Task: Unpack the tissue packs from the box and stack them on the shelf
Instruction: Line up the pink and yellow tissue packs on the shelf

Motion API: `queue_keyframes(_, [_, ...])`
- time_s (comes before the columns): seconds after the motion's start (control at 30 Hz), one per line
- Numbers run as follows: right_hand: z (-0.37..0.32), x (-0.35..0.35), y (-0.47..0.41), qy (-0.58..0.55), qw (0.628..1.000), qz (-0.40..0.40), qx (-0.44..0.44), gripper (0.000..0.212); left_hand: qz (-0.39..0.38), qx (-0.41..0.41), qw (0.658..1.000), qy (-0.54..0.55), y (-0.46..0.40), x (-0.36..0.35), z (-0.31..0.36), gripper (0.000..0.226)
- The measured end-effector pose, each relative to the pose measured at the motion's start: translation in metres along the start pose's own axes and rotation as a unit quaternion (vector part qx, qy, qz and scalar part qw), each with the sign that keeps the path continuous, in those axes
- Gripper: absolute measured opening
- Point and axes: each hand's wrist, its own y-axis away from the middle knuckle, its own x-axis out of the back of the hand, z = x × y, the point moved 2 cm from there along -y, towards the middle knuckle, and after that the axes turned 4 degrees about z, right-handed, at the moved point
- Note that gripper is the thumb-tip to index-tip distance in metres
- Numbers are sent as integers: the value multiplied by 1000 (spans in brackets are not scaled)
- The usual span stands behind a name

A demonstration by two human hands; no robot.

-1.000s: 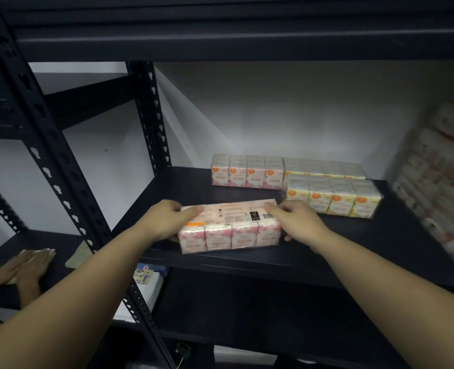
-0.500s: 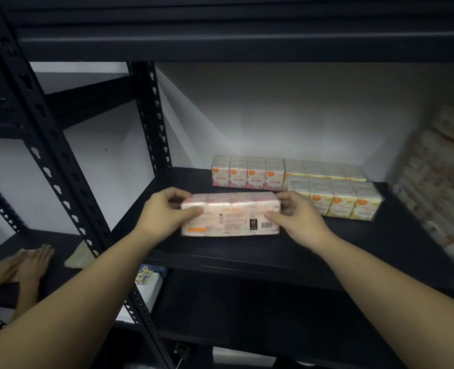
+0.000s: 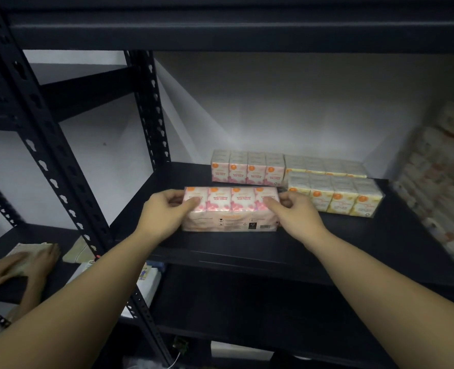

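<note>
Pink pack (image 3: 231, 209) between both hands, yellow packs (image 3: 335, 195) just right.

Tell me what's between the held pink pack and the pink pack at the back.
Only a bare strip of the black shelf separates the held pink pack from the back pink pack, seen in the head view.

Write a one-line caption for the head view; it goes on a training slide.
Both hands, left and right, grip a pink tissue pack on the black shelf.
</note>
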Motion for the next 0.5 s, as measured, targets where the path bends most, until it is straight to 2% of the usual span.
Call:
queue_keyframes(0.07, [0, 3, 1, -13, 1000, 2, 17, 30, 2, -23, 1000, 5, -3, 2, 1, 43])
queue_keyframes(0.27, [13, 6, 25, -3, 998, 17, 55, 57, 20, -87, 996, 6, 16, 1, -15, 67])
queue_keyframes(0.5, [8, 10, 25, 43, 997, 13, 70, 65, 2, -129, 990, -59, 13, -6, -8, 64])
